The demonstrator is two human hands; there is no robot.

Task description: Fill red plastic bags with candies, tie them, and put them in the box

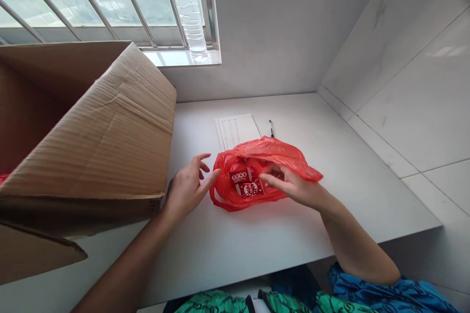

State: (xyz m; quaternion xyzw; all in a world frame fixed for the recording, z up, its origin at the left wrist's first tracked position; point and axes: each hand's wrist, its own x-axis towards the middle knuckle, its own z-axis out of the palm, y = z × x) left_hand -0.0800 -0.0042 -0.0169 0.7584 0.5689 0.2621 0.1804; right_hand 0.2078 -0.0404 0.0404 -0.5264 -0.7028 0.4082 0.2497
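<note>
A thin red plastic bag [271, 149] lies on the white tabletop with its mouth spread open. Inside it are small red packets [250, 189] with white printing, one partly over another. My left hand [189, 183] is at the bag's left edge, fingers apart, holding nothing. Over the right part of the bag's mouth reaches my right hand [292, 186], its fingers apart above the packets and nothing seen in its grasp. The bag's film hides part of what lies deeper inside.
A large open cardboard box [110, 122] stands on the left. Behind the bag lie a printed paper sheet [238, 128] and a black pen [271, 128]. A clear water bottle [191, 14] stands on the sill of the barred window. Tiled wall [414, 83] borders the table's right side.
</note>
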